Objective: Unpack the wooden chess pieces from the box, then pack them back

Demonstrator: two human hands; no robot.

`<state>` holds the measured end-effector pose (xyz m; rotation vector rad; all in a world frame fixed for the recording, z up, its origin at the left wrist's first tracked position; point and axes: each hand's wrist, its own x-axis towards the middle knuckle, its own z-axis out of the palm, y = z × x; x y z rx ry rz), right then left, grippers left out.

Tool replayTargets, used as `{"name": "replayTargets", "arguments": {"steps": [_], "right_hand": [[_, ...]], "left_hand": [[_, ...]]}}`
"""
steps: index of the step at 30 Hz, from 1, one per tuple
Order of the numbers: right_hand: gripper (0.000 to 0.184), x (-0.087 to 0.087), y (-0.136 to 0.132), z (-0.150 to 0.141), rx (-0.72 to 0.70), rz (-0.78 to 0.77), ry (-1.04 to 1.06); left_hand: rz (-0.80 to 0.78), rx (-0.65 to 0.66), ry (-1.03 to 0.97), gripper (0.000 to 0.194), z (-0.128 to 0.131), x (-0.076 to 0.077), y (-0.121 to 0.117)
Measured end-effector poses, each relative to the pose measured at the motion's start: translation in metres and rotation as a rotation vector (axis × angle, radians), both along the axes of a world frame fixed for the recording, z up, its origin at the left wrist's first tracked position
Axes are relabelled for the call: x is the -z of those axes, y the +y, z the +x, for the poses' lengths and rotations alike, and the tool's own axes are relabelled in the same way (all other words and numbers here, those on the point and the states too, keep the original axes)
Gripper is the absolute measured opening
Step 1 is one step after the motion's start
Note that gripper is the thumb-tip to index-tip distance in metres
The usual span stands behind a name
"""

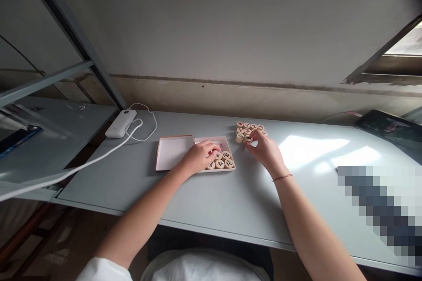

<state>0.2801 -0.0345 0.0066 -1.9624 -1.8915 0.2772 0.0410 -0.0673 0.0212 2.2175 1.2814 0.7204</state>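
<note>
My right hand pinches a Chinese chess piece with a black character, at the front of a block of round wooden pieces. Most of that block shows red characters; part of it is hidden behind my fingers. Over an open shallow box, my left hand is closed, its fingers bent down among the pieces. What lies between those fingertips is hidden. Several pieces with black characters lie in the right part of the box. The empty lid-like half rests at its left.
A white power bank with a white cable is at the left by the metal frame. A dark screen-like device stands at the far right. The wall borders the grey desk.
</note>
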Motion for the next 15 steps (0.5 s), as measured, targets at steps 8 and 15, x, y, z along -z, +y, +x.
{"name": "replayTargets", "arguments": {"steps": [8,15], "right_hand": [[0.023,-0.005,-0.001,-0.003,0.011,-0.031,-0.032],[0.026,-0.011,-0.005,-0.010,0.089,-0.095,-0.049]], "left_hand": [[0.087,-0.001,0.062,0.024,-0.005,-0.001,0.006],[0.075,-0.036,0.067,0.023,-0.013,0.001,0.013]]}}
